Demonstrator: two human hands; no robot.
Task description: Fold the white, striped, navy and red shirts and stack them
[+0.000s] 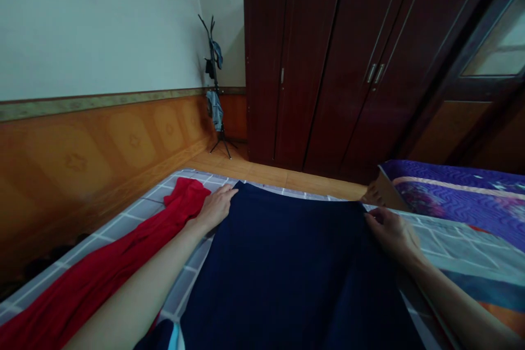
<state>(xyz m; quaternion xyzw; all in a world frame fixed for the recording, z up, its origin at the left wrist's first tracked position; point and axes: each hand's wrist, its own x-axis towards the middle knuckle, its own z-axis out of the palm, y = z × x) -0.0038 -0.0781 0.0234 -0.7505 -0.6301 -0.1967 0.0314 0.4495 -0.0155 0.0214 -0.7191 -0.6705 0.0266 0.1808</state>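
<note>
Navy cloth (287, 273): spread flat over the grey checked sheet (135, 210), far edge pulled nearly straight between the two hands, surface mostly smooth; near end runs out of view at the bottom.
Done so far: laid out and squared at the far edge, by the look of it; no fold visible yet in the part shown.
Left to do: any folding, judged from the single flat layer; lower corners hidden, so cannot tell how they lie.
Left hand (215, 206): fingers extended and close together, palm down, pressing the far left corner of the navy cloth; heel of the hand just beside the red garment (123, 262).
Right hand (389, 232): fingers curled narrow, pinching the far right corner of the navy cloth between thumb and fingertips; edge slightly lifted there.
Red garment: lying long and rumpled along the left of the sheet, touching the left forearm, apart from the work in hand.
Purple quilt (459, 197): heaped at the right, beyond the right hand, not touched.
Background: dark wooden wardrobe (348, 60) across the floor, coat stand (215, 87) in the corner with a few items hung on it.
</note>
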